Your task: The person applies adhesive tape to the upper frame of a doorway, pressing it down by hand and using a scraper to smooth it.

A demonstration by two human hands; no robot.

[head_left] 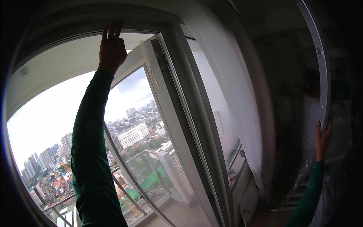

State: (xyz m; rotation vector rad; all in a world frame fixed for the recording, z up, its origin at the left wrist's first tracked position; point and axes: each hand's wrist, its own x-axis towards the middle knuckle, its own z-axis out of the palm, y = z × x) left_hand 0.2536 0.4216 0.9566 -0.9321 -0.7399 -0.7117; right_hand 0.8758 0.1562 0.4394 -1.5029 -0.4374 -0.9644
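Reaching overhead, left hand [112,47] presses flat, fingers extended, on the window frame [94,26] top edge. Right hand [322,140] grips a white panel edge [322,87], which runs vertically far right. Open sash [166,113] lies between, nearer left.

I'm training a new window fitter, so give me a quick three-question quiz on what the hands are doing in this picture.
1. True or false: the left hand is pressed flat against the top of the window frame.
2. What does the right hand touch? A) the white curtain B) the edge of a pale curved frame C) the balcony railing
3. Fill in: both arms wear long ____ sleeves.

Key:
1. True, fingers reach up onto the frame.
2. B, the fingers rest on its edge.
3. Green.
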